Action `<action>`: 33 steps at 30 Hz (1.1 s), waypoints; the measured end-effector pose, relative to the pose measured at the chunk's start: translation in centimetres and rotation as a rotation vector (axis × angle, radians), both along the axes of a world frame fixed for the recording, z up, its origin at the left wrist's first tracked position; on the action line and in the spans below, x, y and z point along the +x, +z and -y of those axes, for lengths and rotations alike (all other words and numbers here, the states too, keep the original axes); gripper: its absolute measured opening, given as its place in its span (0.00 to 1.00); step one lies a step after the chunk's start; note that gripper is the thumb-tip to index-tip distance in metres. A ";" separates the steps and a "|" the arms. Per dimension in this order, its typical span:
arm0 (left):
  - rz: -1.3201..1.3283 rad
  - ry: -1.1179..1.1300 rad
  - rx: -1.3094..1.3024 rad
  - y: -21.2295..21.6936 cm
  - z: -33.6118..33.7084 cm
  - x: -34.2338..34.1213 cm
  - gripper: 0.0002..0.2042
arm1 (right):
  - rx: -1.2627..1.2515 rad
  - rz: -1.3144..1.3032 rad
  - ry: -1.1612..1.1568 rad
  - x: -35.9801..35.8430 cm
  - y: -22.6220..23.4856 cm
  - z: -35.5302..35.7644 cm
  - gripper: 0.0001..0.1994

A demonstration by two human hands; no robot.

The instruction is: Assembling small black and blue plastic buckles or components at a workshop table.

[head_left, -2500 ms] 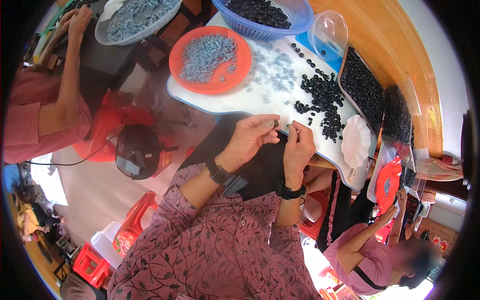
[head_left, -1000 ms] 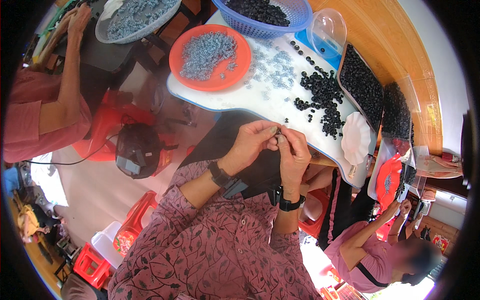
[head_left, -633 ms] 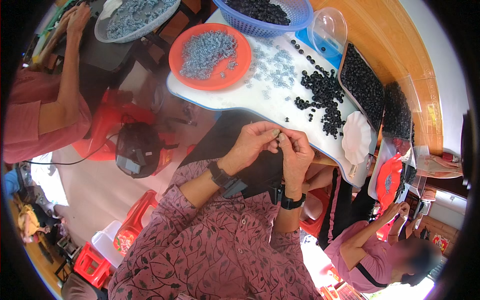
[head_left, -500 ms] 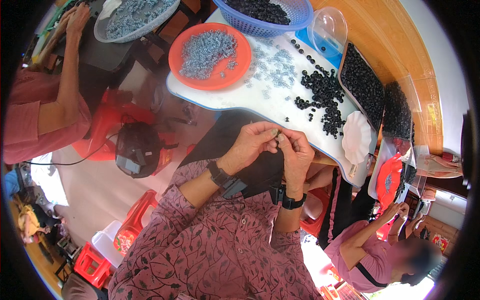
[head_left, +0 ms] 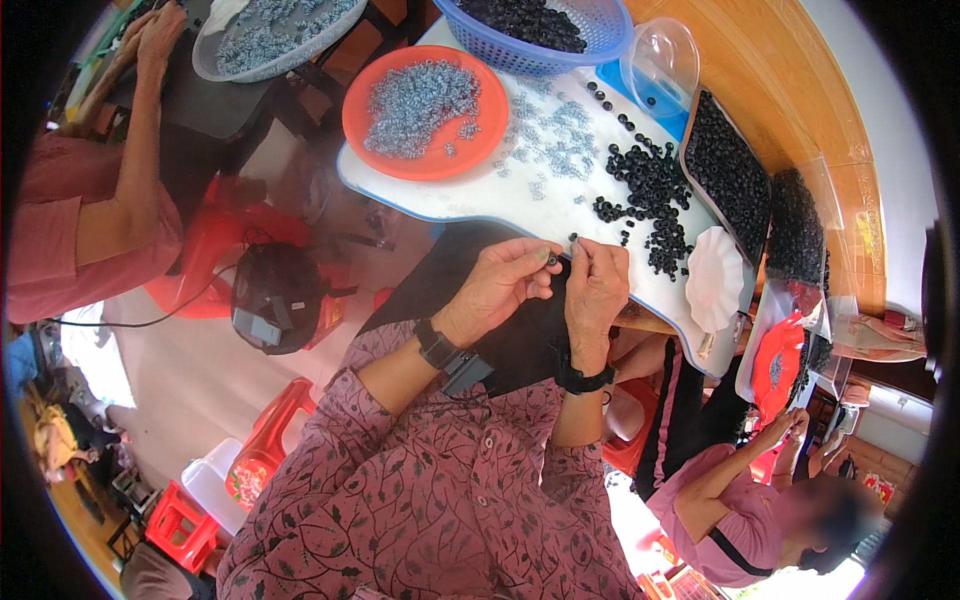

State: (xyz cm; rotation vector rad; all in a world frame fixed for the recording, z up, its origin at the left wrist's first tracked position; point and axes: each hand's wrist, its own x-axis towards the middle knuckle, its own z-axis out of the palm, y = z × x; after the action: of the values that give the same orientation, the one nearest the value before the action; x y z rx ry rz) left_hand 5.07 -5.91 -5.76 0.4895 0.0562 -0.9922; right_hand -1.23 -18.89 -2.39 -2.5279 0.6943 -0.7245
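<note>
My left hand (head_left: 503, 283) pinches a small black ring-shaped piece (head_left: 552, 260) between thumb and forefinger. Just right of it, at the table's front edge, my right hand (head_left: 597, 288) has its fingertips pressed together; what they hold, if anything, is too small to make out. A gap separates the two hands. Loose black pieces (head_left: 642, 172) like the held one lie on the white table (head_left: 450, 200) ahead of my right hand. Left of them are scattered clear bluish small parts (head_left: 555, 135), and more of these fill an orange-red plate (head_left: 485, 150).
A blue basket (head_left: 540, 60) of black pieces stands at the far edge. On the right are a tray (head_left: 728, 165) of black pieces and a white scalloped dish (head_left: 714, 280). Co-workers sit left and lower right. A black mesh bag (head_left: 275, 300) is beside a red stool.
My hands have come apart from each other, the right one shifting slightly right and away. The black piece now shows at my left fingertips.
</note>
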 end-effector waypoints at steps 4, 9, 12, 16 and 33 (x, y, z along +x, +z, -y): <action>0.043 0.012 0.055 -0.1 -0.1 0.0 0.13 | -0.024 -0.029 -0.029 -0.1 0.2 -0.3 0.02; 0.055 0.018 0.066 -0.4 0.1 -0.1 0.13 | 0.004 0.091 0.028 0.6 0.5 -0.4 0.05; 0.055 0.023 0.069 -0.5 0.1 -0.2 0.13 | -0.004 0.123 0.132 1.6 1.0 -0.8 0.08; -0.028 0.038 -0.046 -0.4 -0.2 0.2 0.13 | -0.024 0.028 0.206 2.1 0.4 -0.4 0.10; 0.097 0.027 0.085 0.4 -0.3 0.2 0.13 | 0.074 0.031 0.158 1.3 0.3 0.4 0.13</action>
State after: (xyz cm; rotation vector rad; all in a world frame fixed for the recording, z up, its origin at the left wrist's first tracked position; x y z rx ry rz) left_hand 5.29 -5.58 -5.40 0.6124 0.0178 -0.9406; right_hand 0.03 -19.31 -2.11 -2.4651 0.4951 -0.6695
